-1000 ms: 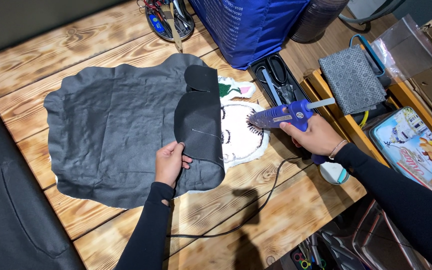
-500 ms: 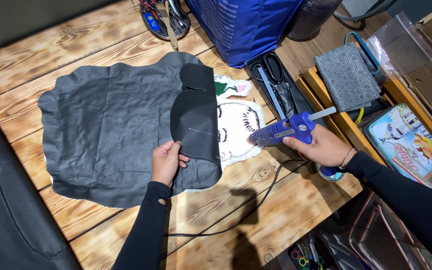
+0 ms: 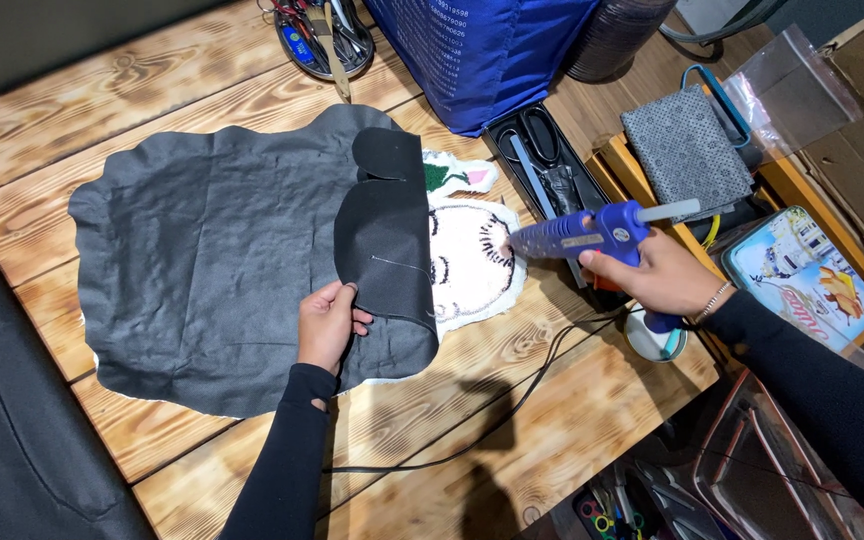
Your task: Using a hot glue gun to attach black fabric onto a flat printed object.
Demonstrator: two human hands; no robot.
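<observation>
Black fabric (image 3: 202, 260) covers the left half of the wooden table (image 3: 512, 440), its right edge folded back. My left hand (image 3: 327, 322) pinches that flap, fingers curled on it. Under the fold lies a white tufted face piece (image 3: 477, 262), partly uncovered near the table's middle. My right hand (image 3: 657, 275) is closed around a blue glue gun (image 3: 582, 232), nozzle pointing left, seemingly just above the piece. Its black cord (image 3: 492, 425) trails toward the near edge.
</observation>
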